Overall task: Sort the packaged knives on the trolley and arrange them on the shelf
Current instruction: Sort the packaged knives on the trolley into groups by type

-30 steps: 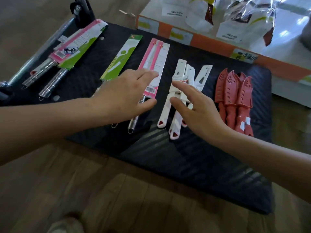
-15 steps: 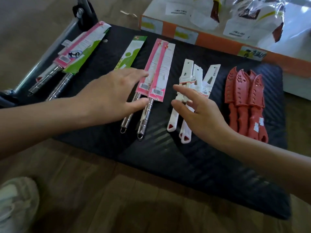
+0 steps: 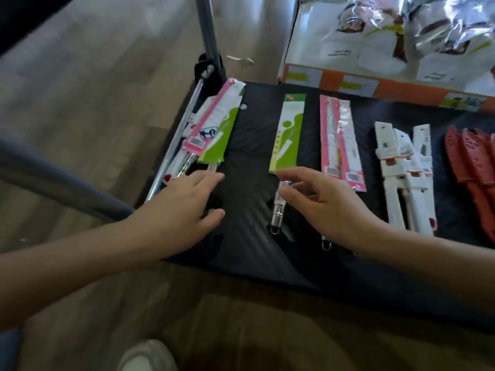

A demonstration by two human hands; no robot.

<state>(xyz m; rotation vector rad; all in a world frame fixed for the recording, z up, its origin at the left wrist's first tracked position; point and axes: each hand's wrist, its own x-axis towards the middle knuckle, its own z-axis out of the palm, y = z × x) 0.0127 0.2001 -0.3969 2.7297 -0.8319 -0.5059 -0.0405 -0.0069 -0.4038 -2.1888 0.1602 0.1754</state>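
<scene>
L hand [image 3: 184, 207] is open, fingers straight, over the black ribbed trolley deck [image 3: 251, 135], just below the pile of pink- and green-carded knives [image 3: 217, 129] at its left edge. R hand [image 3: 326, 207], fingers loosely curved and grasping nothing, is at the steel handle of the single green-carded knife [image 3: 288, 135] mid-deck; can't tell if touching. Pink-carded knife pair [image 3: 338, 140], white-sheathed knives [image 3: 404, 170] & red plastic knives [image 3: 471, 162] lie in groups to its right.

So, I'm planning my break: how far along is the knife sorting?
Done: pink-carded knives, white plastic knives and red plastic knives lie grouped on the black trolley deck. In hand: right hand at the lone green-carded knife, left hand at the mixed pink-and-green pile. Left: no knives visible on the orange-edged shelf.
</scene>
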